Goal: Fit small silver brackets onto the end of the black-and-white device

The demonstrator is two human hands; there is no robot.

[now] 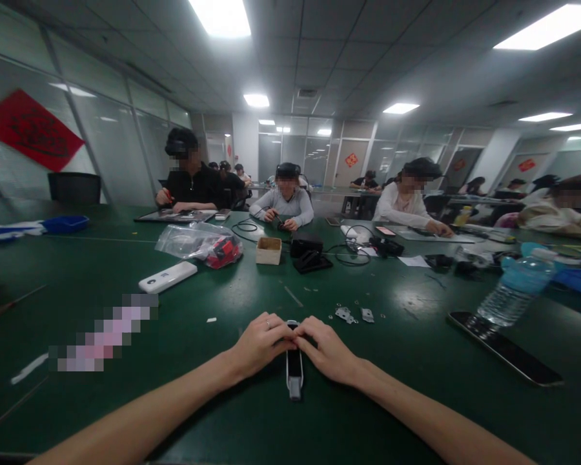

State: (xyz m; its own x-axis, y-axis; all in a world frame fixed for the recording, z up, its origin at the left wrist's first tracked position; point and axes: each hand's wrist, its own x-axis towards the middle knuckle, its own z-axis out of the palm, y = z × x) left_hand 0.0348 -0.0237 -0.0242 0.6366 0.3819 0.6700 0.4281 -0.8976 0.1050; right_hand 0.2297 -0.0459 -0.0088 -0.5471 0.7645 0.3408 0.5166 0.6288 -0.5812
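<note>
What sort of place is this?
Probably a shared workroom, perhaps for assembly or training: several people sit busy beyond a large green table, and small metal-looking parts lie loose on it.

Before the wearer, a device (295, 371) sat between the left hand (266, 339) and right hand (322, 345), over the table (252, 413); loose parts (345, 314) lay beyond the right hand, a little rightward; farther back stood a box (269, 252), a plastic bag (184, 242) at its left; a case (168, 278) lay nearer than the bag; a bottle (513, 297) stood at right, just behind a phone (508, 352); people (285, 203) sat across the table.
</note>
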